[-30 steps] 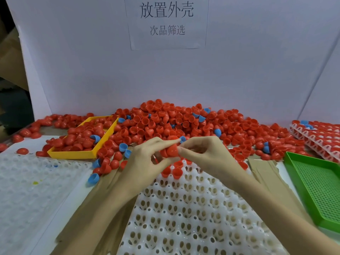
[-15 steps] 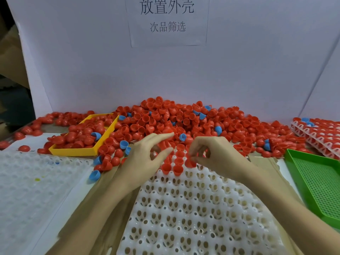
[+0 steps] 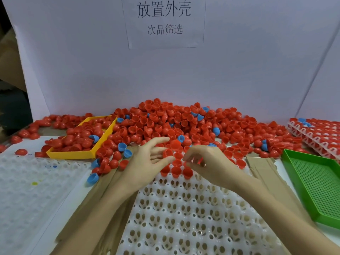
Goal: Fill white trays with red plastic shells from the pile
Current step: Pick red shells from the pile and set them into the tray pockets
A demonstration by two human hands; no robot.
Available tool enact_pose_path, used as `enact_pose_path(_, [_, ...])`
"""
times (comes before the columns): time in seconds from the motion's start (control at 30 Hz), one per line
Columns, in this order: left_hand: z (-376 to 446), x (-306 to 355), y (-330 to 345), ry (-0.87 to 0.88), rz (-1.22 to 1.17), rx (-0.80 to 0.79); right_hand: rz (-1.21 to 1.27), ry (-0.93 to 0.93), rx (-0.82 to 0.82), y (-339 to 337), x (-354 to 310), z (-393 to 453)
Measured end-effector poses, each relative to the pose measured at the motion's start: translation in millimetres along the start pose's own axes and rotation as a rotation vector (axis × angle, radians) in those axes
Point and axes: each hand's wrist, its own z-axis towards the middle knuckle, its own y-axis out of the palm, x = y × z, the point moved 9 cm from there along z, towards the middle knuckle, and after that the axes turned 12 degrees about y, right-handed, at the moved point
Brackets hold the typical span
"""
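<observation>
Since the earlier frames both hands have parted, and the shell once pinched between them is gone from that joint grip. Red shell pile spans the far desk; the white tray lies near, its near edge cut off, a few shells seated at its far end. Left hand, fingers spread, holds a red shell between thumb and fingers. Right hand curls, fingertips pinching something red, partly hidden.
</observation>
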Motion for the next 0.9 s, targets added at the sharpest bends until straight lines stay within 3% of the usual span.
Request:
enact_pose_path(0.1, [0,1,4,-0.031,-0.043,0.008,0.271,0.020,0.142,-25,-5,-6])
enact_pose_path(0.17, [-2,3,11,-0.034,-0.067,-0.018,0.345,0.017,0.140,-27,-13,-10])
enact_pose_path(0.27, [-5,12,20,0.009,-0.072,-0.074,0.235,0.029,0.151,-23,-17,-13])
enact_pose_path(0.4, [-3,14,18,-0.014,-0.190,-0.058,0.155,-0.059,0.345,-48,-19,-23])
enact_pose_path(0.47, [-3,8,20,-0.085,-0.315,-0.074,0.181,-0.146,0.283,-50,-23,-25])
enact_pose_path(0.57, [-4,3,29,-0.117,-0.429,-0.141,0.274,-0.201,0.046,-34,-34,-27])
enact_pose_path(0.63, [-5,4,36,-0.076,-0.395,-0.176,0.300,-0.199,0.000,-25,-37,-29])
enact_pose_path(0.77, [-7,10,35,-0.009,-0.251,-0.203,0.229,-0.177,0.081,-24,-35,-28])
enact_pose_path(0.9, [0,7,0,0.017,0.028,0.005,0.069,-0.037,0.085,-34,-6,-15])
